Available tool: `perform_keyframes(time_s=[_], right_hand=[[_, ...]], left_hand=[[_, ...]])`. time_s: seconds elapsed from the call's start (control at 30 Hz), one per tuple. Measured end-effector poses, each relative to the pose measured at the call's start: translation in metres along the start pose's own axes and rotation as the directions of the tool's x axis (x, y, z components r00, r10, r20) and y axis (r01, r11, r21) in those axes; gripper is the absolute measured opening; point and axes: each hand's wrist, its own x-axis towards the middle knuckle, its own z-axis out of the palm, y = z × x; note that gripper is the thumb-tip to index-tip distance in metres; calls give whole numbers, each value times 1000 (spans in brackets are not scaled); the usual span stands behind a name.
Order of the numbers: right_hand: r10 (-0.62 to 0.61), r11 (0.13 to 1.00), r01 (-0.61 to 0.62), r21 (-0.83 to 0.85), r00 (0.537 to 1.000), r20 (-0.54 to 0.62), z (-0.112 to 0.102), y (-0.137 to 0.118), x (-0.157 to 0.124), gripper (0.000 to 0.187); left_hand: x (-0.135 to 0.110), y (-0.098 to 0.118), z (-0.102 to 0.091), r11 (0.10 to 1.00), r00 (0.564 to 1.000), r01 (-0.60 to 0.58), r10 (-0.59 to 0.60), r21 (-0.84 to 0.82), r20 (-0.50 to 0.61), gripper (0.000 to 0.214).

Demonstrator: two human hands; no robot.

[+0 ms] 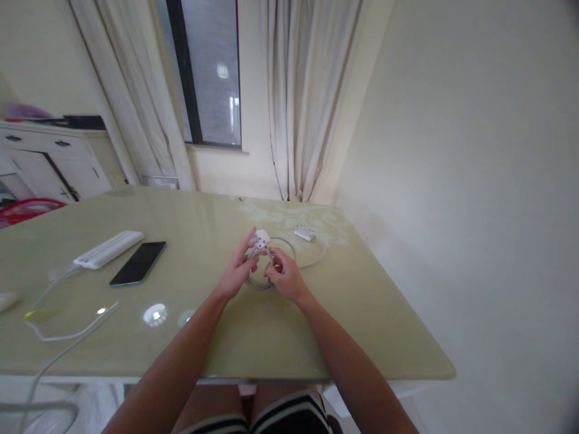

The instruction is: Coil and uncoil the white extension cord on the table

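Observation:
My left hand [237, 265] is closed round a small white block with dark round marks [261, 239], perhaps a plug or socket; its exact kind is unclear. A greyish-white cable [259, 286] lies in loops about both hands, just over the table. My right hand [286, 275] pinches part of that cable close to the block, thumb and fingers together. Beyond my right hand, a second white block with dark marks [304, 232] rests on the table, and a thinner stretch of cable curves beside it. Fingers hide part of the loops.
The glossy greenish table [362, 325] meets a wall on the right. To the left lie a black phone [138, 263], a long white power strip [108, 249] and a white cable [75, 337] hanging over the front edge. Curtains [301, 102] and a window stand behind.

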Motion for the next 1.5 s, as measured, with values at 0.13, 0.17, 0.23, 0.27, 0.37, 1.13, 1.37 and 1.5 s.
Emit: perform_keyframes(time_s=[0.13,0.17,0.23,0.27,0.37,1.13,1.37,1.5], right_hand=[[56,978,-59,200,998,21,4,6,1,51],[70,965,-73,253,997,22,4,6,1,58],[81,934,-88,346,996,33,5,6,0,76],[73,924,-83,373,996,41,4,5,-1,83],[10,940,-29,339,998,58,1,1,-5,82],[-6,948,-2,-319,1000,-22,-22,-1,2,42],[20,788,-75,-611,995,-97,-7,-15,-5,35],[103,714,-137,-686,991,-90,4,-18,-8,41]], left_hand=[[1,0,-1,998,999,-39,39,45,14,72],[2,-1,-2,997,999,-37,37,69,2,66],[3,-3,-3,992,1000,-22,25,126,-16,54],[4,-4,-4,988,1000,-18,21,151,-22,49],[4,-7,-5,983,998,-39,46,180,-35,38],[5,-11,5,985,990,-56,76,166,-119,43],[-2,-8,14,906,957,-194,259,377,-130,22],[-7,-3,20,870,934,-277,344,408,-99,18]])
